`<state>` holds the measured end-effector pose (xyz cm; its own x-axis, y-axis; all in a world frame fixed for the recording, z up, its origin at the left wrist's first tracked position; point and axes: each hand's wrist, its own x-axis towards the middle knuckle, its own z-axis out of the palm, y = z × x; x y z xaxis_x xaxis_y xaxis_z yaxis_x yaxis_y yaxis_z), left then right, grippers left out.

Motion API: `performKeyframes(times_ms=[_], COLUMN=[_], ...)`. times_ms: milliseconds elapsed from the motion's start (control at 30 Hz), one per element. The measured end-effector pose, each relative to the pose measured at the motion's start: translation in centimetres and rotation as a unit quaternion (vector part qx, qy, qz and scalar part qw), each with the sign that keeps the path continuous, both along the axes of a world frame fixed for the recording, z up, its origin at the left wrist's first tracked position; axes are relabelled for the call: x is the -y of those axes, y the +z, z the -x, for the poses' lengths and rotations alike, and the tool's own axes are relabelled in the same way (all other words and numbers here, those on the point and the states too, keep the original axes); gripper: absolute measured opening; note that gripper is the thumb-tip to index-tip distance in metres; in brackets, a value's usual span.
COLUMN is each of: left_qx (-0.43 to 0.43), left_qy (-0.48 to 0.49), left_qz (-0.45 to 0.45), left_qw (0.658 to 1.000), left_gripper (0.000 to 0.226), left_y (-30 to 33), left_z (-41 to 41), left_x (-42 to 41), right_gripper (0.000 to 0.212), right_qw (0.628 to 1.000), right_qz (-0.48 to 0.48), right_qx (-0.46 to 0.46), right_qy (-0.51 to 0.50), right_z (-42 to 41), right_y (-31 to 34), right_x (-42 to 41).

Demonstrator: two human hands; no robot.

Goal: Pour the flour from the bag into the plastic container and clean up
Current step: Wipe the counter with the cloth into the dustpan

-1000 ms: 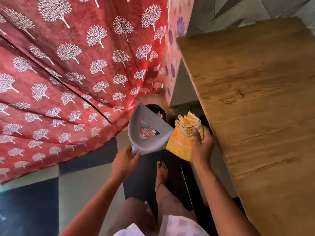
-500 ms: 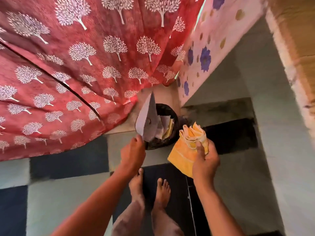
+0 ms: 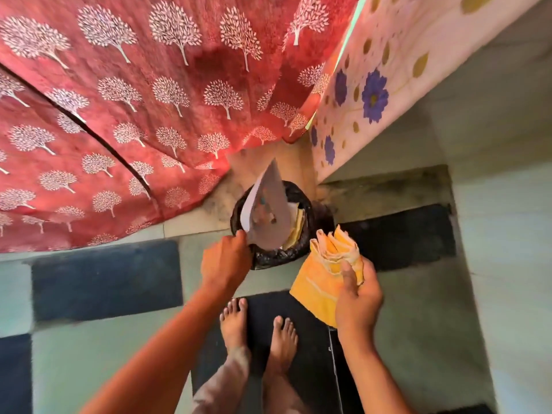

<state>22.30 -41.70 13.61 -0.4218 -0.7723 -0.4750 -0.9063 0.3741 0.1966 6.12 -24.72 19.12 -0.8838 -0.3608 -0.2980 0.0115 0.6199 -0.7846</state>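
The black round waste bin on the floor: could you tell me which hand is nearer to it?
Left. The left hand holds the grey plastic dustpan at the black round waste bin's rim; the right hand, gripping the yellow cloth, is beside it.

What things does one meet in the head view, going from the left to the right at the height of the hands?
Red curtain → left hand holding the dustpan tipped over the black bin → yellow cloth → right hand → pale wall.

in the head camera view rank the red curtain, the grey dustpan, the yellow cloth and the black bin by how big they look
1. Red tree-print curtain
2. Folded yellow cloth and grey plastic dustpan: look alike, unranked
3. Black lined bin: mostly hidden by the dustpan, so unsure
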Motion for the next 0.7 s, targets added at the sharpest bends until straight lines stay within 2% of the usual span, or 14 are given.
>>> performKeyframes(times_ms=[67, 167, 333, 533, 600, 700], left_qx=[-0.027, -0.037, -0.023, -0.014, 0.002, 0.053], left_qy=[0.02, -0.003, -0.04, -0.06, -0.037, -0.004], left_qz=[0.003, -0.013, -0.085, -0.058, -0.057, -0.034], left_qw=[0.999, 0.999, 0.995, 0.996, 0.998, 0.998], left_gripper=[0.024, 0.024, 0.032, 0.027, 0.024, 0.033], left_y=[-0.2, -1.8, -8.5, -16.2, -17.4, -18.4], left_z=[-0.2, -0.3, -0.1, -0.7, -0.6, -0.5], left_x=[0.8, 1.4, 2.3, 3.2, 3.3, 2.8], right_gripper=[0.021, 0.02, 0.019, 0.018, 0.018, 0.018], right_qw=[1.0, 1.0, 1.0, 1.0, 1.0, 0.999], right_qz=[-0.004, 0.0, -0.006, -0.016, -0.016, -0.021], right_qx=[-0.01, -0.016, -0.013, -0.017, -0.016, -0.016], right_qy=[-0.001, -0.008, -0.01, -0.014, -0.016, -0.018], right_z=[0.3, 1.0, 2.0, 1.9, 1.8, 1.4], right_y=[-0.3, -1.2, -4.3, -8.7, -9.5, -10.3], right_x=[0.5, 1.2, 1.3, 0.0, 0.1, 0.7])
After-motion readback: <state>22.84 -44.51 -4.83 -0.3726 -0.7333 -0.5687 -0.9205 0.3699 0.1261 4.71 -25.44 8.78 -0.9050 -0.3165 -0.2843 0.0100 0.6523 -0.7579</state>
